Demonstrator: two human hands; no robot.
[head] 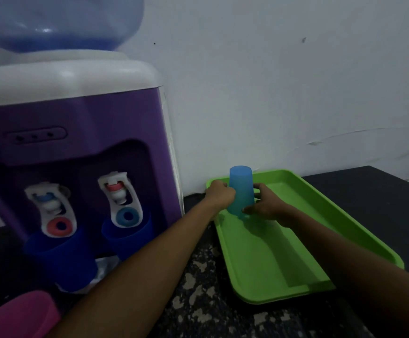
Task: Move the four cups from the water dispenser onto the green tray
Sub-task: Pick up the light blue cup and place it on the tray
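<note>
A light blue cup (241,189) stands upside down at the far left end of the green tray (320,211). My left hand (220,193) grips its left side and my right hand (264,206) holds its right side near the rim. Two dark blue cups remain at the purple water dispenser (101,132): one (62,257) under the left tap, another (125,237) under the right tap. A pink cup (20,315) lies at the bottom left corner, partly cut off.
The dispenser carries a large blue water bottle (59,20) on top. A white wall (283,81) runs behind the tray. The tray lies on a dark speckled counter (198,289), whose right back corner shows beyond the tray.
</note>
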